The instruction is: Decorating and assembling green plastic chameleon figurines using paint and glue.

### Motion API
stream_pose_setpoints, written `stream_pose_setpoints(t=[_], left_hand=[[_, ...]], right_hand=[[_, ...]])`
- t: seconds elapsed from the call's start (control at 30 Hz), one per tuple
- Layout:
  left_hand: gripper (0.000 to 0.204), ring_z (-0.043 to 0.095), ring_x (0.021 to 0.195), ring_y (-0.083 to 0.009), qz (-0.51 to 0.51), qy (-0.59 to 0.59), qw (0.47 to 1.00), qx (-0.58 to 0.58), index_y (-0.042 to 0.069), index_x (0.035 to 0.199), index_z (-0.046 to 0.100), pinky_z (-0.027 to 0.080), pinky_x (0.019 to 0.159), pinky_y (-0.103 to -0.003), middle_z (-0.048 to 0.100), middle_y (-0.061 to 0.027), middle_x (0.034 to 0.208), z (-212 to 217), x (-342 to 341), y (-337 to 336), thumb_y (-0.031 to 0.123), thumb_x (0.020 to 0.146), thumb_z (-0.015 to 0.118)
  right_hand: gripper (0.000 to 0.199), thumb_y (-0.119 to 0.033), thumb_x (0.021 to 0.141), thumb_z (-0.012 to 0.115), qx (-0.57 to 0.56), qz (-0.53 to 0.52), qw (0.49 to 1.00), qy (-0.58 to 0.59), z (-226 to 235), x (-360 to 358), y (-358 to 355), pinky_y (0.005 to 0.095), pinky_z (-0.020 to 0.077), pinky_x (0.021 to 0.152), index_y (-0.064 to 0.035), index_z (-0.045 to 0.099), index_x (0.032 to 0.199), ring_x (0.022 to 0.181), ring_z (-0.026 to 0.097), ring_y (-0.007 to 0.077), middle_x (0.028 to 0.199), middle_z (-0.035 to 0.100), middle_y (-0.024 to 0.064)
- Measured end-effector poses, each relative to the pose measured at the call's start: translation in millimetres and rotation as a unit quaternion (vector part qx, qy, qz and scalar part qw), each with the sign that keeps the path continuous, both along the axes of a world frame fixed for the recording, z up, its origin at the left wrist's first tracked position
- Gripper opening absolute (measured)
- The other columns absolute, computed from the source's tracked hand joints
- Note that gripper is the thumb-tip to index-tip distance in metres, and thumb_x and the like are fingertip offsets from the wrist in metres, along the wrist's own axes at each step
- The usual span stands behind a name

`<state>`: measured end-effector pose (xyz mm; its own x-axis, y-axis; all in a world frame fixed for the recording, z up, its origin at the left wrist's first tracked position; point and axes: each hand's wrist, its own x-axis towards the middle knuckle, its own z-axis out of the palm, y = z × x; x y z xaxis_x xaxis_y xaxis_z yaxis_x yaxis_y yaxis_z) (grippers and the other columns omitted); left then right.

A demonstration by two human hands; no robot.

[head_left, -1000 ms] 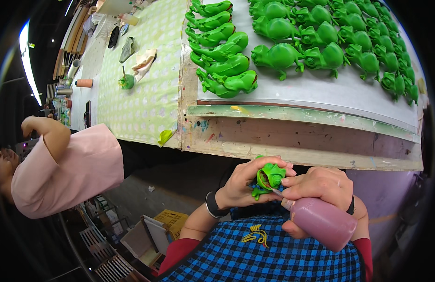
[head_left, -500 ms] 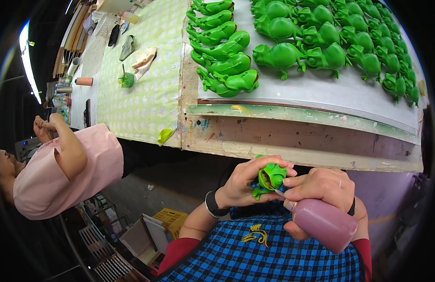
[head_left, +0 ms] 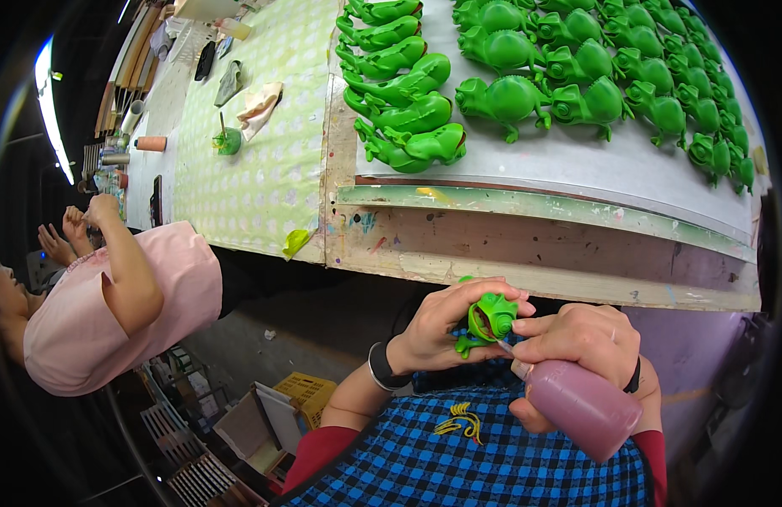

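Note:
My left hand [head_left: 441, 323] is closed around a small green chameleon figurine [head_left: 496, 314], its open mouth showing dark red inside. Gripped in my right hand [head_left: 587, 340] is a mauve squeeze bottle [head_left: 583, 407], tilted so its thin nozzle points up and left. The nozzle's tip is at the figurine's mouth edge; whether it touches cannot be made out. Both hands are in front of the table's near edge, above my blue checked apron [head_left: 526, 448].
Rows of green chameleon figurines [head_left: 501, 100] stand on a white-covered board [head_left: 509, 160] ahead. To the left, a green-checked cloth [head_left: 264, 190] bears a green jar [head_left: 228, 141] and rags. A person in pink [head_left: 129, 313] is at far left; a yellow crate [head_left: 306, 397] stands below.
The figurine has shifted very slightly to the right in my left hand. The bottle stays nearly in place. At far left, the other person's hands have moved apart.

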<state>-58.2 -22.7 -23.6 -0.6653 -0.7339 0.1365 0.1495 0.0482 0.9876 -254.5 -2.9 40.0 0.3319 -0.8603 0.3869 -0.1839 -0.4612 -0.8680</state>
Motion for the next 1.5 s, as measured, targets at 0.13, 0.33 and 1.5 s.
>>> stream_pose_setpoints(t=[0.13,0.33,1.5], left_hand=[[0.058,0.052,0.110,-0.0301,-0.024,-0.038,0.999,0.020,-0.003,0.116,0.042,0.029,0.101,-0.044,0.060,-0.0184,0.104,1,0,0,0.023,0.072,0.071],[0.058,0.053,0.109,-0.0282,-0.021,-0.056,0.998,0.002,-0.001,0.115,0.044,0.031,0.100,-0.043,0.061,-0.0159,0.105,0,0,-1,0.025,0.071,0.072],[0.048,0.060,0.095,-0.0218,0.218,-0.230,0.852,-0.417,0.010,0.106,0.045,0.040,0.090,-0.037,0.065,-0.0044,0.095,2,2,-8,0.016,0.068,0.074]], right_hand=[[0.042,-0.030,0.058,0.080,0.024,0.014,0.999,0.024,0,0,2,0.0279,0.0505,0.056,-0.0069,0.058,0.085,0.072,0.065,0.0207,0.070,0.062,0.0016],[0.041,-0.029,0.060,0.079,-0.002,0.014,1.000,0.027,0,1,0,0.0241,0.0517,0.053,-0.0038,0.061,0.087,0.063,0.064,0.0180,0.066,0.060,0.0033],[0.047,-0.030,0.060,0.079,-0.035,-0.012,0.999,-0.014,-13,12,3,0.0217,0.0488,0.052,-0.0027,0.061,0.094,0.061,0.061,0.0144,0.073,0.062,0.0047]])
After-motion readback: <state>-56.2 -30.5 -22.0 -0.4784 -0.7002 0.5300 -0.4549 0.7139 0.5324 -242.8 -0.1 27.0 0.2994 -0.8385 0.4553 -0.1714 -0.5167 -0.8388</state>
